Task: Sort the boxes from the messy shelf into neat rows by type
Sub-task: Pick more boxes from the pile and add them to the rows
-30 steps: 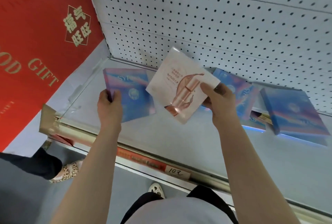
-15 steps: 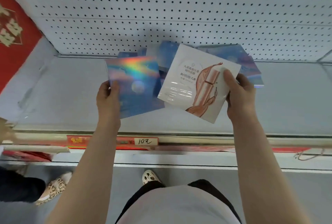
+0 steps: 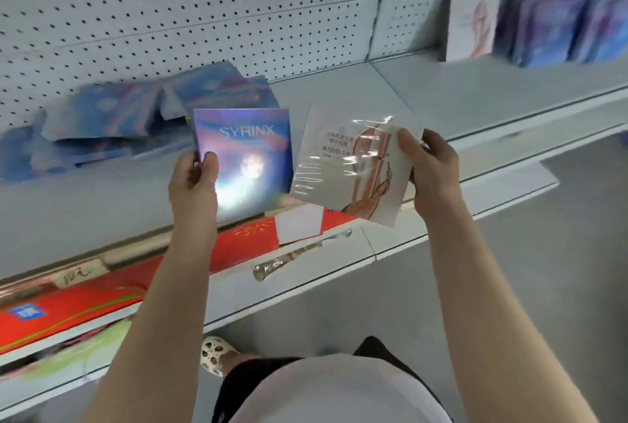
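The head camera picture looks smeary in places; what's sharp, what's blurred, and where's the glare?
Head view: the blue SYRINX box in the left hand is sharp, with a bright glare patch; the wrapped white box in the right hand shows streaky reflections; the blue pile and far upright boxes are motion-blurred.

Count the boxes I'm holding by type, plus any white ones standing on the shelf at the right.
Blue SYRINX box, in left hand: 1
White MARUBI box, in right hand: 1
White box standing on shelf: 1
Total: 3
Blue boxes on the shelf: too blurred to count.
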`<state>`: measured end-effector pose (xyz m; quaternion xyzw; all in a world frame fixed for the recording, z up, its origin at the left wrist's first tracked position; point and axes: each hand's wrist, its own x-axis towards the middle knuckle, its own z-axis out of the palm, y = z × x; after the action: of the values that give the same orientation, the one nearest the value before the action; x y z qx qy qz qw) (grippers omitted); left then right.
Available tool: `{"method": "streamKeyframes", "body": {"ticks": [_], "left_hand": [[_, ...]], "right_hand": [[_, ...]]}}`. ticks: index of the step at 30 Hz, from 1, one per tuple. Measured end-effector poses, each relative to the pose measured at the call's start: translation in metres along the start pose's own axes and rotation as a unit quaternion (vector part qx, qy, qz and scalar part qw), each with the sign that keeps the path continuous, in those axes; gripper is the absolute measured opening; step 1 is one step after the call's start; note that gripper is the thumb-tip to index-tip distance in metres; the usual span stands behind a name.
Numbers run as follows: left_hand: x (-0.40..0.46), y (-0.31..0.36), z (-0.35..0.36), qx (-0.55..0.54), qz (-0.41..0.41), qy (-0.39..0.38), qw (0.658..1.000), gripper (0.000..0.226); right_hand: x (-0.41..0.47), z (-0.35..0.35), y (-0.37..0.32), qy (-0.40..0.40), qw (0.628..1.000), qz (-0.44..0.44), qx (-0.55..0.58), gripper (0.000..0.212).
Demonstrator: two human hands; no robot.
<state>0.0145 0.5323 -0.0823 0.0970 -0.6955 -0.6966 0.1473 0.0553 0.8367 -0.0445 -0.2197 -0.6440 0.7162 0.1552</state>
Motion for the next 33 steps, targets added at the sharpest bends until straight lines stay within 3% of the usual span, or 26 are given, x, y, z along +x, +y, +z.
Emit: {"method": "streamKeyframes", "body": {"ticks": [7,16,25,33], "left_hand": [[-0.05,0.003,0.127,-0.001,0.002,-0.07,0.998,0.014],[-0.029,-0.001,0.254,0.007,0.006,-0.124,0.992,0.006],[0.035,-0.003,0.39,0.006,0.003,-0.098,0.995,0.008],[0.073,-0.002,0.446,0.011,-0.015,-0.048,0.999,0.015]], "right_hand": [[0.021,-0.129,-0.021,0.076,0.997,-0.01,0.013,0.025],[0.106,-0.207,-0.031,0.13,0.991,-0.022,0.019,0.026],[0.24,-0.241,-0.06,0.133,0.99,-0.037,-0.01,0.024],[0.361,-0.243,-0.079,0.11,0.99,-0.046,-0.068,0.021]]}}
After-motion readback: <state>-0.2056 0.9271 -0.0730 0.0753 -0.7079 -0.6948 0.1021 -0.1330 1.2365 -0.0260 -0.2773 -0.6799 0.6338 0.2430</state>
